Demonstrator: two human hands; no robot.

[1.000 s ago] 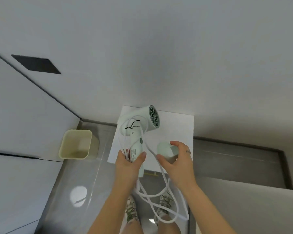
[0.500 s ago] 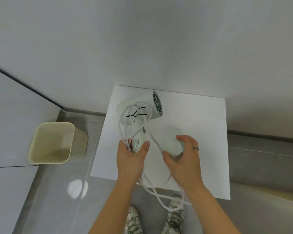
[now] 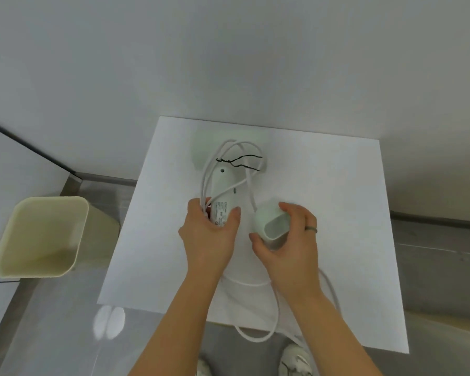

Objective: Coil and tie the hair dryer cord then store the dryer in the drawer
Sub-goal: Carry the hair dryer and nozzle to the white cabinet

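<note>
A pale green hair dryer points away from me over a white cabinet top. My left hand grips its handle together with several loops of the white cord. A thin black tie is wrapped round the loops near the dryer's head. More cord hangs loose below my wrists, over the cabinet's front edge. My right hand holds a pale green nozzle piece just right of the handle. No drawer is visible.
A cream waste bin stands on the grey floor to the left of the cabinet. White walls rise behind and to the left. My shoes show at the bottom edge.
The view has tilted down and closer, so the cabinet top fills more of the frame. The dryer's head has swung from facing right to pointing away. My grips are unchanged.
</note>
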